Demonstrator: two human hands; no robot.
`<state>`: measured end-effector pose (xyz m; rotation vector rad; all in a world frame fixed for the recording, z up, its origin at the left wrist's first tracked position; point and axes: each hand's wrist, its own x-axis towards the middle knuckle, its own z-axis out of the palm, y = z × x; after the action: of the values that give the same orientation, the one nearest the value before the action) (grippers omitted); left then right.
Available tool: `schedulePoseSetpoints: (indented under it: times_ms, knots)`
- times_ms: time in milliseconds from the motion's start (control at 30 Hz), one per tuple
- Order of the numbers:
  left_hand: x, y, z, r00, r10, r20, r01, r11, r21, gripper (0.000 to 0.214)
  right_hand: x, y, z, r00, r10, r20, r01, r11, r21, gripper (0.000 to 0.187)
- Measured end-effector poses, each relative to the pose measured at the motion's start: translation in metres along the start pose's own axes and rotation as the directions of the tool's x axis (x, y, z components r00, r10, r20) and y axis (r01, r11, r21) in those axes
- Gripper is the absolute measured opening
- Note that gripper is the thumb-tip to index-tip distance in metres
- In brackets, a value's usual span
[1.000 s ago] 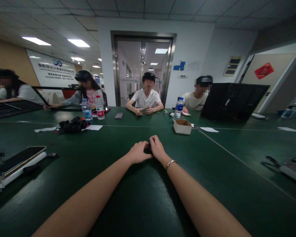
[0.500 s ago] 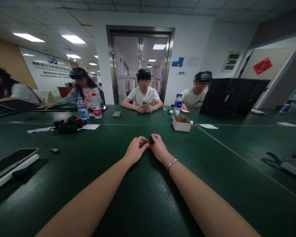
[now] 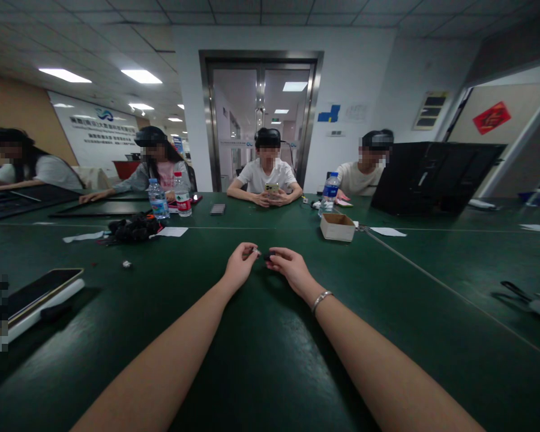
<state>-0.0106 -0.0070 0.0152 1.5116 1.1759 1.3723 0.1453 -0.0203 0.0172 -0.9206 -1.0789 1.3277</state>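
Over the middle of the green table, my left hand pinches a small silvery piece whose kind is too small to make out. Just to its right, my right hand, with a silver bracelet at the wrist, grips a small black rounded object between thumb and fingers. A narrow gap separates the two pieces. On the table to the left lies a small shiny crumpled-looking bit, touched by neither hand.
Beyond my hands stand an open cardboard box, water bottles and a black tangled bundle. A phone lies at left on a white object. A large black case is at right. Several people sit across the table.
My hands have moved apart, the silvery piece now separate from the black object. The whole view has shifted slightly, so the surroundings appear farther right.
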Motion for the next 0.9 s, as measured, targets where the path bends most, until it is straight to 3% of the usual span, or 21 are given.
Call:
schedulePoseSetpoints:
  times_ms: [133, 600, 900]
  knots:
    - [-0.0006, 0.0024, -0.0005, 0.999, -0.039, 0.026, 0.042, 0.993, -0.11, 0.021, -0.001, 0.0014, -0.0006, 0.999, -0.044, 0.012, 0.044, 0.999, 0.025, 0.037]
    - [-0.0029, 0.0056, -0.0008, 0.997, -0.012, 0.079, 0.014, 0.999, -0.032, 0.021, -0.0001, -0.0004, -0.0027, 0.997, -0.013, 0.07, 0.016, 0.999, -0.043, 0.036]
    - [-0.006, 0.008, 0.0026, 0.973, 0.087, 0.212, -0.084, 0.996, -0.024, 0.03, -0.0054, -0.0022, 0.0046, 0.98, -0.111, 0.167, 0.157, 0.944, -0.292, 0.03]
